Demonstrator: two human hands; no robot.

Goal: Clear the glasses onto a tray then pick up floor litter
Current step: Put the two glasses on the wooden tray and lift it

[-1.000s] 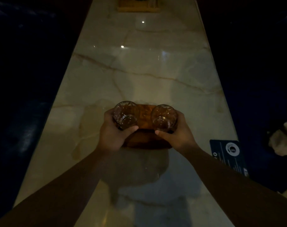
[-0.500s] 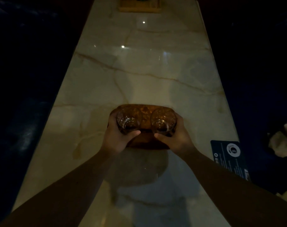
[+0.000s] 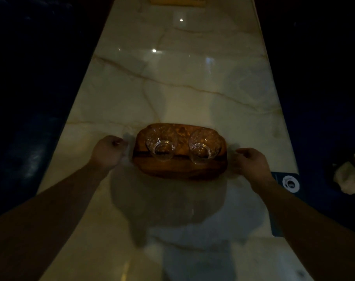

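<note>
Two clear glasses stand side by side on a brown wooden tray (image 3: pixel 180 169) in the middle of a long marble table (image 3: pixel 182 88): the left glass (image 3: pixel 161 146) and the right glass (image 3: pixel 203 148). My left hand (image 3: pixel 108 152) hovers just left of the tray with fingers curled and nothing in it. My right hand (image 3: pixel 251 162) is just right of the tray, fingers loosely apart, holding nothing. Neither hand touches a glass.
A dark blue card with a white round logo (image 3: pixel 288 182) lies at the table's right edge. A pale crumpled cloth or paper (image 3: pixel 351 177) lies low at the far right. A wooden holder (image 3: pixel 176 1) stands at the table's far end. Dark seating flanks both sides.
Both hands lowered the glasses onto the tray, let go of them and drew outward to the tray's two sides.
</note>
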